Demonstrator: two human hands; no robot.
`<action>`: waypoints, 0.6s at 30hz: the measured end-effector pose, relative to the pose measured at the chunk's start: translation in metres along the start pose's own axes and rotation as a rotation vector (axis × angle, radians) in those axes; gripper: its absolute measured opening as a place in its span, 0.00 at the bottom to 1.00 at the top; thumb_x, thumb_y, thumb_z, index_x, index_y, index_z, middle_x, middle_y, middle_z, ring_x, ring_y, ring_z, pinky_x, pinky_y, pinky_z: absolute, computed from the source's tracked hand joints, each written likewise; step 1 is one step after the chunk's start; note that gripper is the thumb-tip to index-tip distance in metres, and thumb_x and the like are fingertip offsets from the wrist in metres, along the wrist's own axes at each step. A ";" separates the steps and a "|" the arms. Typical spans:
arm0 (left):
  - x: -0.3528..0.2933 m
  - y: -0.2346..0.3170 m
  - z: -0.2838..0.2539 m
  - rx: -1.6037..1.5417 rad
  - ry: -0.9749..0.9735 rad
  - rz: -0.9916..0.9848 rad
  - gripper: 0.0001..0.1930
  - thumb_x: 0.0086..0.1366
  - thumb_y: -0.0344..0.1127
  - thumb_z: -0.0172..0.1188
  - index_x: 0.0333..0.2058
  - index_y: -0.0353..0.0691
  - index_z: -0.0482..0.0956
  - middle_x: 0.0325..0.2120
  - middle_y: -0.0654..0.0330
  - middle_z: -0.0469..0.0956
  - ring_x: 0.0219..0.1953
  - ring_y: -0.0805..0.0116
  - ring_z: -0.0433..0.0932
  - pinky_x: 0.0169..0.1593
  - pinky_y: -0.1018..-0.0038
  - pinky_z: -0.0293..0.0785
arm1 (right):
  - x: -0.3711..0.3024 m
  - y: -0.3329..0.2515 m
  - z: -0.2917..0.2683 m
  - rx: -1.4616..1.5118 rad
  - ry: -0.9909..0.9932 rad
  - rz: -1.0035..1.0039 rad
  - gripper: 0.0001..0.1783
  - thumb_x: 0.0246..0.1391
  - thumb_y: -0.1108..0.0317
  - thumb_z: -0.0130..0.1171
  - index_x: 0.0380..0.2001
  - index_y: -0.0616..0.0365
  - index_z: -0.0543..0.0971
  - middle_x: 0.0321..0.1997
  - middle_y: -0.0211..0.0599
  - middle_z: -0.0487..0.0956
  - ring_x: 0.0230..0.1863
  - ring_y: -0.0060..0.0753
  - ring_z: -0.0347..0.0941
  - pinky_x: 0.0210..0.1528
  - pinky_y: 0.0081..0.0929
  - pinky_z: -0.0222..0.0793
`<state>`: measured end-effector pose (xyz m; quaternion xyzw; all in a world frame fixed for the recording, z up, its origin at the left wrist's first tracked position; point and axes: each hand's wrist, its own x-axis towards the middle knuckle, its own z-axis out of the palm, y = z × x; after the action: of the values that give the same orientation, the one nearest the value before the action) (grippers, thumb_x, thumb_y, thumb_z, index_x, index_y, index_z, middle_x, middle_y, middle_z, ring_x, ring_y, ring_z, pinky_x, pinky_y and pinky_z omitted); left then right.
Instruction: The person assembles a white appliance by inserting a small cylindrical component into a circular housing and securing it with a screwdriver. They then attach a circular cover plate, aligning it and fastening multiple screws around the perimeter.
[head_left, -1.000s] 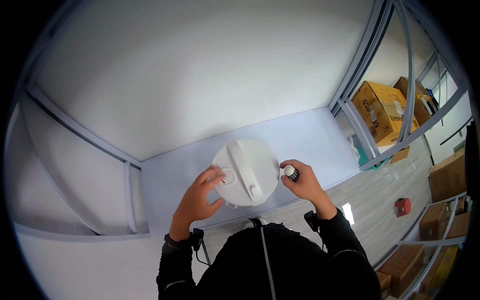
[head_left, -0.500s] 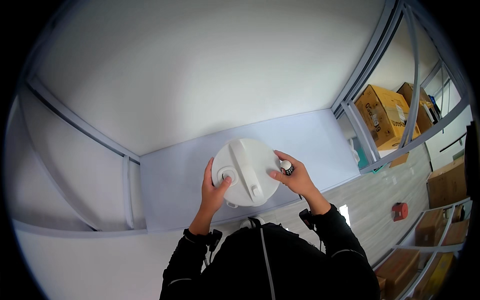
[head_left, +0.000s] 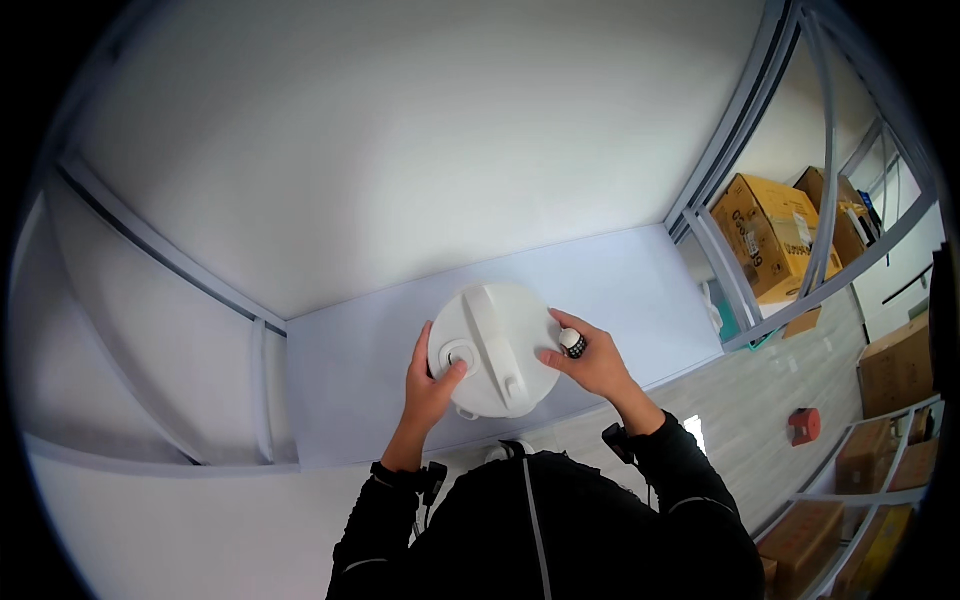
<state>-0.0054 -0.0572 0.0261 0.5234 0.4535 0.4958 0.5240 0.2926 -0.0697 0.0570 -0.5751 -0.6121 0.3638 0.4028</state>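
A round white lidded pot (head_left: 528,330), seen from above, has a raised bar across its lid and a small round recess on the left. My left hand (head_left: 431,388) holds its left side, with the thumb on the recess and the fingers around the edge. On the right edge rests my right hand (head_left: 594,363), thumb and forefinger against the pot. Between that thumb and forefinger shows a small round thing (head_left: 573,342) with a white top and a black, light-dotted body; its lower part is hidden by the hand. The pot's underside is out of sight.
A pale shelf-like surface (head_left: 345,370) lies under the pot, against a white wall (head_left: 400,150). Grey frame bars (head_left: 720,260) stand at both sides. Cardboard boxes (head_left: 768,235) sit at the right, and a red stool (head_left: 803,426) is on the floor.
In the picture the pot and both hands sit slightly lower and to the right, as does the surroundings' view. My grip on the pot looks the same.
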 end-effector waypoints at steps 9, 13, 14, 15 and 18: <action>0.053 0.051 -0.079 0.775 0.025 0.100 0.32 0.62 0.39 0.75 0.64 0.38 0.78 0.62 0.50 0.78 0.64 0.49 0.76 0.69 0.56 0.70 | -0.026 -0.040 -0.009 0.120 -0.520 0.093 0.45 0.56 0.53 0.77 0.74 0.52 0.70 0.49 0.41 0.89 0.41 0.30 0.81 0.50 0.29 0.77; 0.038 0.085 -0.047 1.027 0.150 0.189 0.33 0.60 0.46 0.76 0.60 0.37 0.80 0.57 0.47 0.80 0.61 0.45 0.77 0.69 0.56 0.70 | -0.025 -0.048 0.013 -0.128 -0.601 -0.234 0.45 0.57 0.59 0.75 0.76 0.44 0.67 0.49 0.42 0.88 0.39 0.40 0.83 0.51 0.33 0.77; 0.028 0.084 -0.034 0.998 0.125 0.187 0.33 0.60 0.47 0.76 0.60 0.38 0.80 0.58 0.47 0.79 0.62 0.45 0.76 0.70 0.53 0.68 | -0.022 -0.052 0.009 -0.134 -0.648 -0.215 0.42 0.56 0.63 0.74 0.73 0.44 0.71 0.48 0.44 0.86 0.41 0.46 0.83 0.50 0.38 0.77; 0.014 0.086 -0.024 0.974 0.111 0.187 0.34 0.59 0.49 0.76 0.60 0.38 0.79 0.58 0.47 0.78 0.63 0.45 0.75 0.71 0.50 0.67 | -0.017 -0.050 0.009 -0.074 -0.604 -0.277 0.40 0.56 0.65 0.73 0.72 0.45 0.72 0.48 0.44 0.85 0.42 0.46 0.82 0.49 0.37 0.77; -0.018 0.085 0.008 1.183 0.124 0.230 0.37 0.59 0.52 0.76 0.62 0.40 0.77 0.62 0.48 0.74 0.67 0.43 0.70 0.73 0.38 0.59 | -0.006 -0.042 -0.005 0.054 -0.368 -0.358 0.32 0.56 0.74 0.69 0.65 0.49 0.76 0.48 0.40 0.79 0.49 0.39 0.78 0.50 0.35 0.75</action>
<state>-0.0026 -0.0789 0.1105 0.7418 0.6223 0.2428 0.0597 0.2805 -0.0789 0.0968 -0.3709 -0.7572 0.4013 0.3579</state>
